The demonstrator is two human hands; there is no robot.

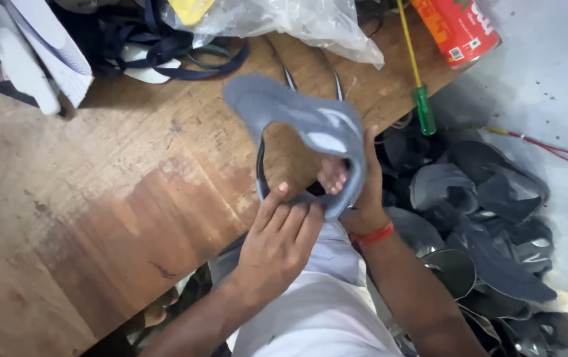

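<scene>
A grey curved shoe upper piece with pale patches hangs over the edge of the wooden table. My left hand pinches its lower end, fingers folded over the edge. My right hand, a red band at its wrist, grips the right side of the piece, fingers curled through its opening. A pair of scissors lies on the table, mostly hidden behind the grey piece.
A heap of dark grey cut pieces lies on the floor to the right. A green-handled screwdriver, a red can, a clear plastic bag, dark straps and white pieces line the table's far side.
</scene>
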